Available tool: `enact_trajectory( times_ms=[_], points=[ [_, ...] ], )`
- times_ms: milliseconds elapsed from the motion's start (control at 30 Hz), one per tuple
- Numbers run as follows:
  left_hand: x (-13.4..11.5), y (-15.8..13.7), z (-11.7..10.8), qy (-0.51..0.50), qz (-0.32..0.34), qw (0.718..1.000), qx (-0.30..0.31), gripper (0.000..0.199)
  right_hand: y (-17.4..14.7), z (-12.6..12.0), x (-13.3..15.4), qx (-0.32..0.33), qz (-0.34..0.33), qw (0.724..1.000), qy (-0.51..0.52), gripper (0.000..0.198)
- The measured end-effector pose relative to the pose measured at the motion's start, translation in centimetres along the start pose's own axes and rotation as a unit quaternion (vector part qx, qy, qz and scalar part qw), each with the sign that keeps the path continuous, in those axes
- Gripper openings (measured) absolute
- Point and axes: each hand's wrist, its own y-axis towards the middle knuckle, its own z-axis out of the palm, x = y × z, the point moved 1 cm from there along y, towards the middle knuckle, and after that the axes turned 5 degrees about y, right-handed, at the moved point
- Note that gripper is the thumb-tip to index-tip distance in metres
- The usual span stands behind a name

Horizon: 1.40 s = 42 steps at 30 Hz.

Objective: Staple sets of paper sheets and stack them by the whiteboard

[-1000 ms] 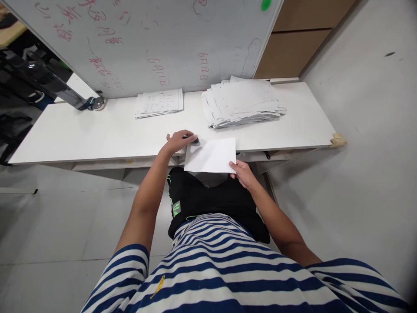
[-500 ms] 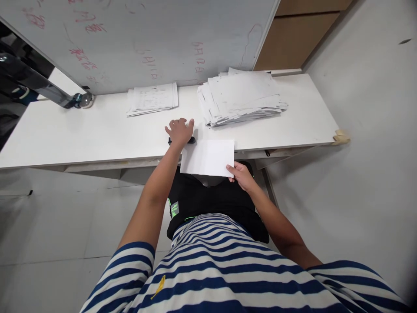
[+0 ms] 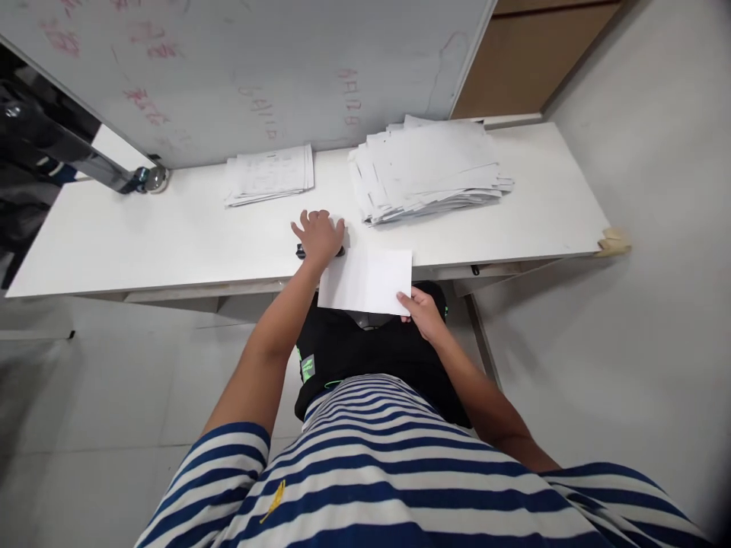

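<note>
My right hand (image 3: 421, 310) pinches the lower right corner of white paper sheets (image 3: 368, 283), thumb on top. The paper reaches over the table's front edge toward my lap. My left hand (image 3: 321, 237) lies over a black stapler (image 3: 301, 251) on the table, palm down and fingers spread. Most of the stapler is hidden under the hand; its two ends show on either side. The paper's upper left corner meets the stapler's right end. I cannot tell whether the corner is between its jaws.
Behind my hands, a thin stack of printed papers (image 3: 269, 173) lies left and a tall, uneven stack (image 3: 431, 167) right. A whiteboard (image 3: 285, 46) stands along the back of the white table (image 3: 142, 243). A clear round object (image 3: 157, 180) sits far left; a wall (image 3: 640, 304) bounds the right.
My left hand has lowered slightly onto the stapler and shifted a little right. The right hand keeps its pinch on the paper. The whole view has moved slightly.
</note>
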Motion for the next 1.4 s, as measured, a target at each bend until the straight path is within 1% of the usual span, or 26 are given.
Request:
enact_trajectory(
  times_ms=[67,133,200,233,300,333,367,433,467,533,600,700,833,967,1133,1267,1400],
  points=[
    [0.3,0.4,-0.6,-0.068,-0.013,0.997,-0.019,0.028,0.0,0.5,-0.1,-0.043,-0.025,0.999,-0.014,0.045],
    [0.8,0.5,-1.5,-0.17,-0.013,0.984,-0.044,0.031,-0.1,0.9,-0.3,-0.083,-0.045,0.995,-0.022,0.046],
    [1.8,0.0,-2.6,-0.244,0.003,0.967,-0.069,0.038,0.0,1.2,-0.7,-0.102,-0.056,0.993,-0.032,0.045],
    [2.5,-0.4,-3.1,-0.252,0.021,0.965,-0.074,0.041,0.1,1.2,-0.9,-0.106,-0.06,0.992,-0.037,0.044],
    [4.0,-1.4,-3.8,-0.216,0.074,0.972,-0.056,0.04,0.4,1.2,-0.8,-0.108,-0.069,0.991,-0.04,0.043],
    [4.8,-1.9,-4.0,-0.183,0.1,0.978,-0.031,0.037,0.6,1.1,-0.4,-0.11,-0.076,0.99,-0.039,0.042],
    [5.6,-2.4,-4.0,-0.154,0.11,0.982,-0.004,0.033,0.8,1.0,0.1,-0.114,-0.084,0.989,-0.039,0.042],
    [6.9,-3.1,-3.8,-0.121,0.084,0.989,0.026,0.028,1.0,0.4,1.7,-0.135,-0.111,0.983,-0.048,0.04],
    [7.3,-3.3,-3.6,-0.112,0.064,0.991,0.028,0.026,1.1,0.0,2.7,-0.15,-0.13,0.978,-0.058,0.038],
    [7.7,-3.4,-3.2,-0.104,0.034,0.994,0.018,0.026,1.0,-0.8,4.8,-0.178,-0.171,0.966,-0.078,0.035],
    [7.6,-3.4,-3.0,-0.107,0.02,0.994,0.005,0.025,0.8,-1.7,6.6,-0.193,-0.209,0.956,-0.076,0.034],
    [7.4,-3.3,-2.9,-0.118,0.012,0.993,-0.01,0.024,0.2,-2.8,7.8,-0.203,-0.237,0.95,-0.034,0.037],
    [7.4,-3.3,-2.9,-0.115,0.005,0.993,-0.02,0.025,-0.1,-3.4,7.3,-0.212,-0.225,0.951,-0.008,0.041],
    [7.5,-3.3,-2.8,-0.11,0.004,0.994,-0.019,0.025,-0.2,-3.2,6.6,-0.2,-0.199,0.959,0.007,0.041],
    [7.3,-3.4,-2.8,-0.1,-0.008,0.995,-0.012,0.026,-0.3,-3.1,6.5,-0.207,-0.194,0.959,0.023,0.042],
    [7.1,-3.5,-2.9,-0.093,-0.004,0.996,-0.019,0.026,-0.1,-3.1,5.9,-0.198,-0.173,0.965,0.012,0.044],
    [7.0,-3.6,-2.9,-0.07,0.007,0.997,-0.026,0.028,0.2,-2.9,5.6,-0.194,-0.171,0.966,-0.015,0.044]
  ],
)
